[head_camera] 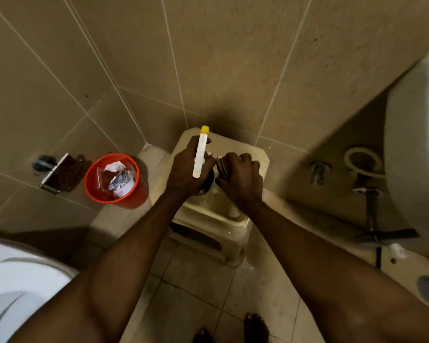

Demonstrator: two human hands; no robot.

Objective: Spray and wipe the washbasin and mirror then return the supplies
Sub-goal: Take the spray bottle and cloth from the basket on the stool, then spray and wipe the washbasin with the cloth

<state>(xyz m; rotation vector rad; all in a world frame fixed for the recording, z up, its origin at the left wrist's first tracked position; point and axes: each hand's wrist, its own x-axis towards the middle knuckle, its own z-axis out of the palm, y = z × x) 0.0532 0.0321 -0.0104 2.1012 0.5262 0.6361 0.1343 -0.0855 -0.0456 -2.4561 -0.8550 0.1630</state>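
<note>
Head view, bathroom corner: a person is bending over a cream plastic stool [243, 147] w/ both arms stretched out. Left hand [187, 169] is gripping a spray bottle [200, 154], its white trigger head w/ yellow nozzle tip pointing up toward the wall, dark body mostly hidden below the palm; fingers are curling round the neck, thumb lying beside the white part. Right hand [242, 178], just beside it, is clenching round a dark folded item [221, 167], prob. a cloth, though that cannot be told for sure, poking out between thumb & fingers. Both are hovering over the stool top. Red bin [131, 191] w/ wrappers is sitting left of the stool; washbasin [414, 149] is hanging at right.
</note>
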